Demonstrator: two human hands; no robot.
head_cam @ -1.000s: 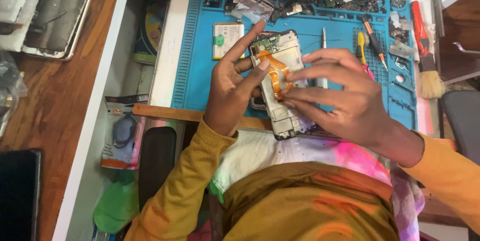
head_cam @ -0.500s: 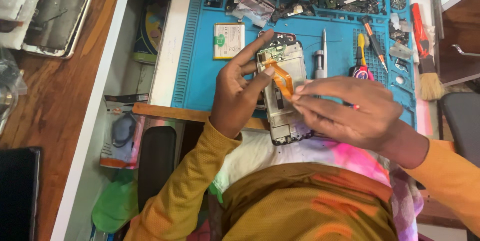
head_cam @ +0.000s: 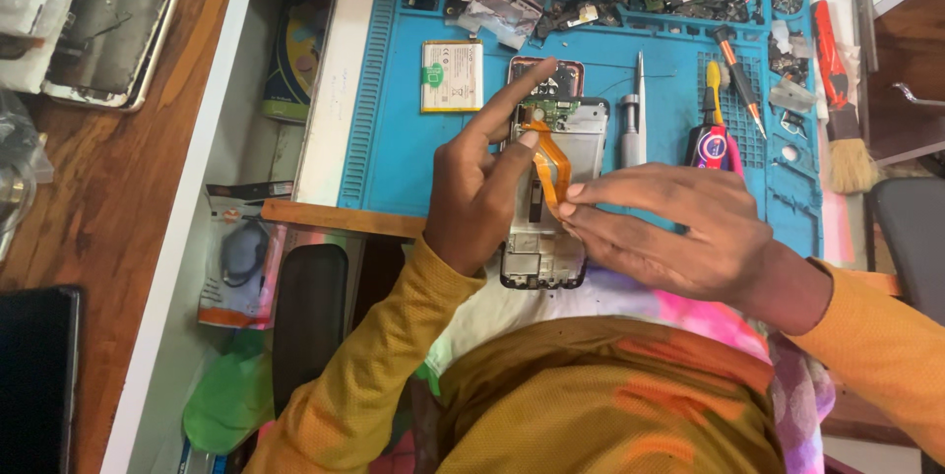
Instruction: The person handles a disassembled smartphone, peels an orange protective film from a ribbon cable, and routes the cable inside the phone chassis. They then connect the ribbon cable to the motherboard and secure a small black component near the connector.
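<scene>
Phone frame (head_cam: 543, 238) with orange flex cable (head_cam: 553, 154), apparently pinched.

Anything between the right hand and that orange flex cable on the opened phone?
Nothing visible. The right hand already pinches the lower end of the orange flex cable, while the left hand steadies the opened phone from the other side.
</scene>
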